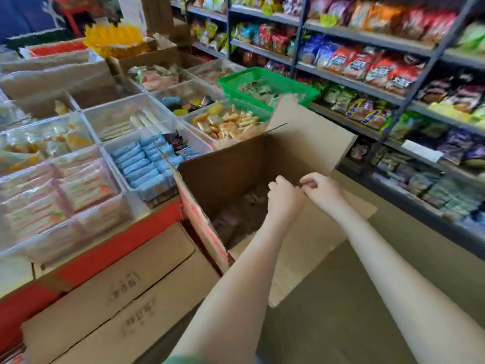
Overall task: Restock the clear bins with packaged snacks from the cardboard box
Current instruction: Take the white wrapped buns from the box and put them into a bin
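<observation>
No sleeves are being worn on either forearm; a green garment (181, 360) is being glimpsed at the bottom edge.

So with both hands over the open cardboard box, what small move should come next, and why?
Probably lift the hands toward the clear bins. The left hand and right hand meet above the cardboard box, pinching something small I can't identify; the blue-packet bin beside it has room.
</observation>
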